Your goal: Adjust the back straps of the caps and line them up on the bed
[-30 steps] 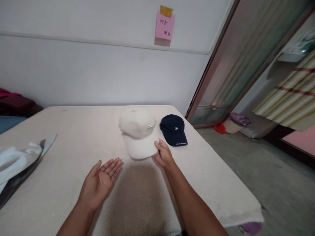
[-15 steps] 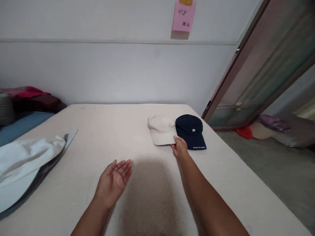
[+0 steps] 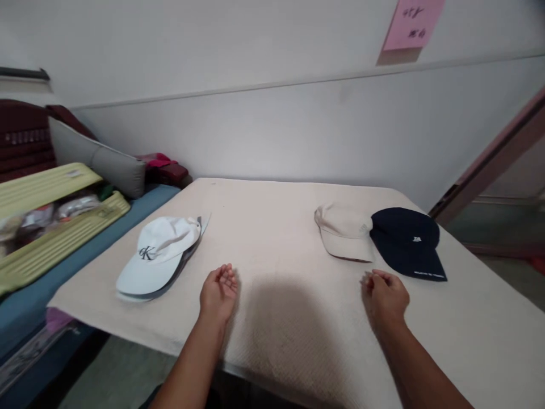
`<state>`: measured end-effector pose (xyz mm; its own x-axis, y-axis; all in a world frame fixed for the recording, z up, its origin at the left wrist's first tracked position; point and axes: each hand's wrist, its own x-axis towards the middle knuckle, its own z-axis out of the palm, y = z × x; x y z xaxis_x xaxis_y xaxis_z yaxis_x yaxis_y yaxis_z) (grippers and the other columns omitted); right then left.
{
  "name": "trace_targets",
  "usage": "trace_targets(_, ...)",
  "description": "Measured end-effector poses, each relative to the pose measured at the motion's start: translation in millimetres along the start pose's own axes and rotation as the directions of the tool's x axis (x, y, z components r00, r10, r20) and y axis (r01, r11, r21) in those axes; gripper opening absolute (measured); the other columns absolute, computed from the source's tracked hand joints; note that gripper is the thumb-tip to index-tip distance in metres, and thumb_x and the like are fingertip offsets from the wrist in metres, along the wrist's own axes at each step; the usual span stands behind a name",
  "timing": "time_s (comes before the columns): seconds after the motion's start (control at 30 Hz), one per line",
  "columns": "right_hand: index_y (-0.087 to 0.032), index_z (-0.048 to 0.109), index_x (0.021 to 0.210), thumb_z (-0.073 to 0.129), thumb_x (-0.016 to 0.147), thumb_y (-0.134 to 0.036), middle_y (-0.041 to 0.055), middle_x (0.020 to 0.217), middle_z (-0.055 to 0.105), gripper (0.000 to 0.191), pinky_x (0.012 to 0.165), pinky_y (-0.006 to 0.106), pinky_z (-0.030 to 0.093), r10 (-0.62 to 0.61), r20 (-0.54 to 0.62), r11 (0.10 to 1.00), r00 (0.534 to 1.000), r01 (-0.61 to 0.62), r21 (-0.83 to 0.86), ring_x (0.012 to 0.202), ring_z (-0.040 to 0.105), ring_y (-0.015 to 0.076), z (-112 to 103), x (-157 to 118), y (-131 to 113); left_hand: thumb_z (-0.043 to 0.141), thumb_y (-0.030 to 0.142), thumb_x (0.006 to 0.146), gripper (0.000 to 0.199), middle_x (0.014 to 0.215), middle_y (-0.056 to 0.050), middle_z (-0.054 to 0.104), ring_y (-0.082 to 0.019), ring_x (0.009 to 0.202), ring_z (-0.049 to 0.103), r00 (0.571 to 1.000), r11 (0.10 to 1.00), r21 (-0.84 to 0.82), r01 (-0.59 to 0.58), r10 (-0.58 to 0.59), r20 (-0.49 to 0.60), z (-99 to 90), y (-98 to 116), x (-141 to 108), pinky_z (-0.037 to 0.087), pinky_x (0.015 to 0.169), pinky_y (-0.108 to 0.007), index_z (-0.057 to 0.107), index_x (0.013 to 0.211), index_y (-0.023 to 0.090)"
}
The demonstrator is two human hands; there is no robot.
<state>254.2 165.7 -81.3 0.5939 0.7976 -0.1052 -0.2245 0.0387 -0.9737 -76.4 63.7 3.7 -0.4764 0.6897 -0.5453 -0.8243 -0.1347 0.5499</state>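
The beige fabric baseball cap [image 3: 343, 220] sits on the right half of a table covered with pale, textured cloth [image 3: 264, 227], its brim toward the person. Its right side meets the navy-blue fabric baseball cap [image 3: 400, 233], which bears a small white emblem and white lettering along the brim edge. The person's right hand [image 3: 389, 298] is just in front of these two brims, its fingers curled inward; whether they are fully closed cannot be told. The left hand [image 3: 219, 291] is held over the near part of the table, palm turned up, fingers loosely bent and open. To its left lies the white fabric baseball cap with black letters [image 3: 164, 238], brim pointing toward the near left, a dark grey edge showing beneath it. Behind the table, a pink paper note [image 3: 413, 23] hangs on the white wall [image 3: 255, 130].
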Motion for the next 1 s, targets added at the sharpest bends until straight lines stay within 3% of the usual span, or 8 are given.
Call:
trace_targets(0.2,-0.016,0.054,0.070,0.065,0.054,-0.012,-0.0014,0.055,0.053,0.020,0.043,0.022,0.042,0.169,0.155,0.964,0.973,-0.196,0.178,0.048,0.048,0.0090,11.7,-73.3,-1.8,0.044,0.005,0.085,0.020,0.059,0.003,0.054,-0.004,0.045,0.048,0.951,0.971,-0.054,-0.234,0.217,-0.222,-58.6,78.1,18.7,0.041,0.043,-0.015,0.057,0.071,0.012)
trace_targets(0.27,-0.016,0.054,0.070,0.066,0.053,-0.012,-0.0010,0.055,0.053,0.021,0.042,0.021,0.041,0.223,0.232,0.947,0.947,-0.267,0.177,0.047,0.048,0.0090,20.4,-97.8,0.2,0.050,0.018,0.088,0.011,0.076,0.000,0.060,-0.008,0.057,0.055,0.924,0.960,-0.044,-0.275,0.252,-0.288,-77.8,99.4,22.7,0.047,0.051,-0.021,0.059,0.089,0.012)
trace_targets(0.37,-0.015,0.055,0.070,0.067,0.053,-0.011,-0.0005,0.055,0.054,0.021,0.041,0.021,0.040,0.296,0.360,0.929,0.885,-0.354,0.106,0.048,0.048,0.0092,38.5,-128.2,2.1,0.054,0.030,0.087,0.029,0.106,-0.007,0.060,-0.018,0.084,0.061,0.893,0.952,-0.033,-0.305,0.274,-0.356,-99.7,122.2,27.0,0.053,0.069,-0.036,0.055,0.111,0.015)
trace_targets(0.43,-0.014,0.056,0.069,0.067,0.053,-0.012,0.0001,0.055,0.055,0.020,0.041,0.021,0.040,0.330,0.427,0.919,0.842,-0.390,0.058,0.048,0.048,0.0096,51.5,-142.6,1.2,0.054,0.030,0.087,0.033,0.114,-0.009,0.058,-0.021,0.093,0.060,0.877,0.948,-0.029,-0.316,0.280,-0.389,-109.1,131.5,29.5,0.052,0.077,-0.041,0.054,0.116,0.016)
trace_targets(0.57,-0.013,0.058,0.069,0.068,0.055,-0.013,0.0006,0.055,0.055,0.017,0.042,0.021,0.040,0.368,0.512,0.905,0.776,-0.425,-0.005,0.048,0.048,0.0095,71.6,-158.7,-4.8,0.055,0.031,0.086,0.034,0.117,-0.009,0.057,-0.022,0.096,0.059,0.858,0.946,-0.018,-0.325,0.287,-0.425,-119.1,137.6,35.1,0.051,0.079,-0.042,0.053,0.117,0.016)
trace_targets(0.73,-0.013,0.058,0.072,0.067,0.059,-0.017,0.0012,0.057,0.056,0.016,0.046,0.021,0.041,0.402,0.545,0.902,0.736,-0.421,-0.095,0.050,0.051,0.0096,80.6,-166.7,-12.8,0.055,0.030,0.086,0.031,0.111,-0.008,0.059,-0.020,0.090,0.060,0.856,0.944,-0.006,-0.329,0.295,-0.425,-123.2,128.3,40.9,0.052,0.074,-0.039,0.055,0.114,0.015)
trace_targets(0.87,-0.013,0.058,0.075,0.066,0.060,-0.019,0.0006,0.058,0.057,0.019,0.048,0.021,0.041,0.413,0.554,0.902,0.722,-0.408,-0.141,0.051,0.051,0.0093,81.0,-168.0,-13.9,0.054,0.016,0.085,0.006,0.080,0.000,0.060,-0.009,0.063,0.057,0.864,0.943,0.001,-0.334,0.307,-0.398,-118.9,121.8,42.5,0.049,0.058,-0.023,0.058,0.088,0.014)
trace_targets(1.0,-0.013,0.056,0.076,0.066,0.061,-0.021,-0.0006,0.057,0.057,0.020,0.049,0.021,0.039,0.433,0.564,0.893,0.703,-0.419,-0.164,0.051,0.050,0.0085,80.8,-168.4,-11.6,0.051,0.007,0.080,0.013,0.064,0.004,0.056,-0.005,0.053,0.056,0.871,0.932,0.026,-0.363,0.349,-0.345,-109.5,122.2,42.7,0.046,0.054,-0.017,0.054,0.070,0.015)
